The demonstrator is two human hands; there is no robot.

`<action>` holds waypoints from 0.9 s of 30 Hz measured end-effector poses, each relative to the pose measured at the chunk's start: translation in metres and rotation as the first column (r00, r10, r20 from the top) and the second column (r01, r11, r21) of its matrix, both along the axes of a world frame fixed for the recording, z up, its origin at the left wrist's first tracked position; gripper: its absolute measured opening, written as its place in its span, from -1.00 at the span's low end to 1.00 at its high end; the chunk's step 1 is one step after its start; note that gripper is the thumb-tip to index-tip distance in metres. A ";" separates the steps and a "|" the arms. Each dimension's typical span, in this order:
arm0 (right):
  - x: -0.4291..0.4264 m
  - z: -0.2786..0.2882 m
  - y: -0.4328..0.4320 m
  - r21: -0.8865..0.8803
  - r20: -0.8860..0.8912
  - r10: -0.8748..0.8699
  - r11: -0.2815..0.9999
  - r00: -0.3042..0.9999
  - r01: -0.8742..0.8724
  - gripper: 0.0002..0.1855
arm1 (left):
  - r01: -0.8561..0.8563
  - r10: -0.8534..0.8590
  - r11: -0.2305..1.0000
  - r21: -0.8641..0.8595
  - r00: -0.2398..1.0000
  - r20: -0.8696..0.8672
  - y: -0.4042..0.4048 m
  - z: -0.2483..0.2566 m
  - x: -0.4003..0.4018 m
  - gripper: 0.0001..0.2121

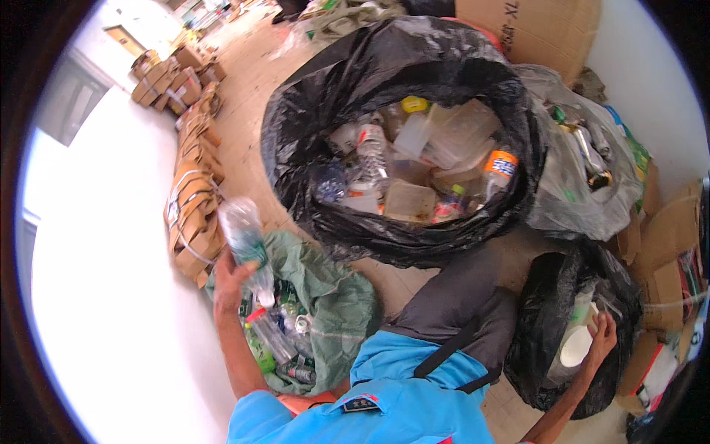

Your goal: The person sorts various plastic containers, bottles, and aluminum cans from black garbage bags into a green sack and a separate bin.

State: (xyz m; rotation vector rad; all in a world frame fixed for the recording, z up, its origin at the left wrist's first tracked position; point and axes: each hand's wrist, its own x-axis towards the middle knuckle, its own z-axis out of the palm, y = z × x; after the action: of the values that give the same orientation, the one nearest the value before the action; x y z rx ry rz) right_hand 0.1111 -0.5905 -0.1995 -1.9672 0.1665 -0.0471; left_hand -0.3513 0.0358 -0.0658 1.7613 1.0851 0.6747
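Note:
My left hand (232,277) grips a clear plastic bottle (244,233) with a green label, its white-capped end pointing down. The bottle is tilted over an open green woven sack (338,316). Inside that sack lie a clear container with a red lid (272,333), a green-labelled bottle (258,352) and several other bottles. My right hand (602,336) reaches into a small black plastic bag (532,338), its fingertips by the edge of whitish containers. A white round cup or bowl (577,345) lies just beside the fingers; whether they grip anything is unclear.
A large black bag (310,127) of clear tubs and bottles stands ahead. Right of it sits a translucent bag (554,205) with crushed cans. Flattened cardboard (191,222) lines the left wall (122,250); a big carton (549,39) and cardboard (665,266) are at the right.

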 end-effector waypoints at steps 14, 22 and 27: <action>-0.037 0.111 0.461 -0.090 0.038 0.920 0.391 0.389 -0.916 -0.29 | -0.426 0.572 0.802 0.419 0.349 -0.742 -0.041 -0.252 -0.169 -0.21; -0.050 0.025 0.569 -0.379 -0.073 0.897 0.380 0.437 -0.844 -0.05 | -0.030 0.374 0.919 0.393 0.377 -0.847 -0.029 -0.275 -0.128 -0.28; -0.048 0.020 0.543 -0.318 0.027 0.926 0.366 0.377 -0.875 -0.25 | -0.248 0.447 0.894 0.374 0.432 -0.783 -0.044 -0.284 -0.144 -0.31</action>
State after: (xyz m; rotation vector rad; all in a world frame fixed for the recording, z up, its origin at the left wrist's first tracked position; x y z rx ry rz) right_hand 0.0631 -0.0475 -0.1791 -2.0272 -1.1743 0.4968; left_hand -0.4956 -0.0085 -0.3498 2.1180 2.2002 0.0591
